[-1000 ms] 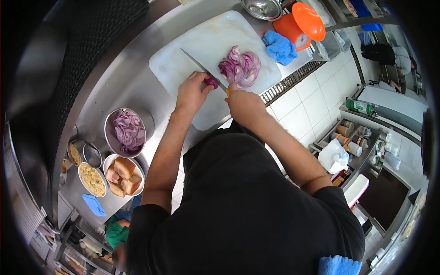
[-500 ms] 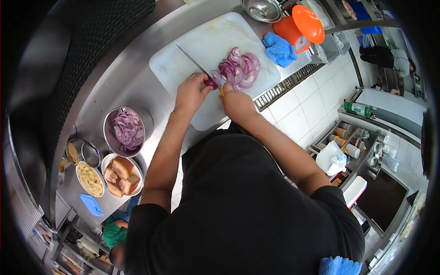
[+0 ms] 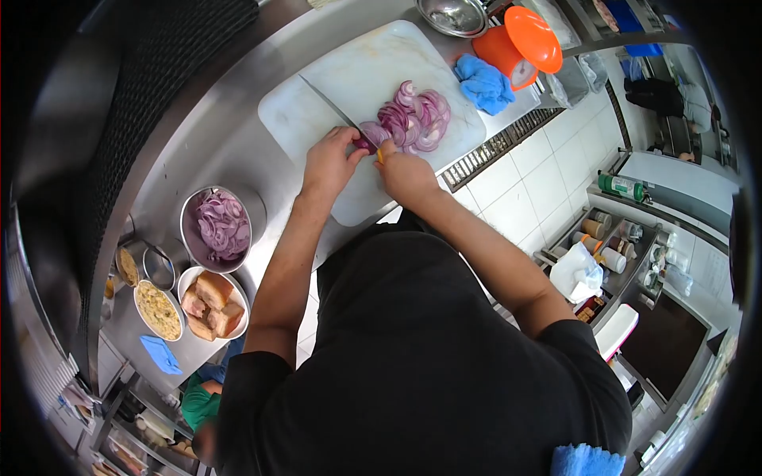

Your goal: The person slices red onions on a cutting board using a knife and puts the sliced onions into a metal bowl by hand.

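Note:
On the white cutting board [image 3: 305,103], my left hand [image 3: 331,161] pinches a piece of red onion [image 3: 366,143] from the left side. My right hand [image 3: 407,174] is wrapped round the yellow handle of a knife [image 3: 329,102], whose blade points up and left across the board. The blade lies against the onion piece, close to my left fingertips. Just beyond the knife, to the right, spreads a loose pile of sliced red onion [image 3: 429,119]. Part of the handle is hidden in my right hand.
Left on the steel counter stand a pot of sliced onion [image 3: 221,226], a bowl of meat chunks [image 3: 213,305] and a dish of yellowish food [image 3: 158,309]. A blue cloth [image 3: 484,84] and an orange scale [image 3: 496,51] sit right of the board. Another person [image 3: 200,402] is at lower left.
The knife and my right hand have shifted slightly left, toward my left fingers. My left hand keeps its hold on the onion piece.

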Available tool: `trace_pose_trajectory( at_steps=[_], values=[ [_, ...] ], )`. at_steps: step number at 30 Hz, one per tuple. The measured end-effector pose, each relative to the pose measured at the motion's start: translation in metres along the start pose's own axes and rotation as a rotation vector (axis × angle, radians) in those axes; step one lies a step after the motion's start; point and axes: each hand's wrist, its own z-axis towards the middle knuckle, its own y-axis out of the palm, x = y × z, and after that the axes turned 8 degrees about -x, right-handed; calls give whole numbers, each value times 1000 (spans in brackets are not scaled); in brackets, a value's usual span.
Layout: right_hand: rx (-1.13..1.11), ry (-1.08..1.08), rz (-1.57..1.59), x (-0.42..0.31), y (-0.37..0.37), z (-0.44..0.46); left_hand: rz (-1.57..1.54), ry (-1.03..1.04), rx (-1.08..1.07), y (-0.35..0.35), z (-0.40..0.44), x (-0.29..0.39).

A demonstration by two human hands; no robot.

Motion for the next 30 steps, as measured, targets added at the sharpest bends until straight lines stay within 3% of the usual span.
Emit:
trace_pose_trajectory(
  at_steps=[7,11,15,18,21,24,30],
  values=[
    [-88,16,-18,-16,-38,-30,18,21,-4,-2,-2,2],
    [-47,42,4,0,10,-4,7,32,19,2,-3,-1],
    [-56,31,55,7,7,-1,5,82,23,0,-4,6],
    [-50,25,88,16,2,-1,182,286,90,-3,-6,9],
    [-19,57,116,29,-5,-15,272,336,41,-7,-2,6],
    [15,60,113,43,-2,-19,331,127,-60,-7,2,7],
    [45,37,111,24,0,-15,-107,-154,-10,25,-2,24]
  ],
)
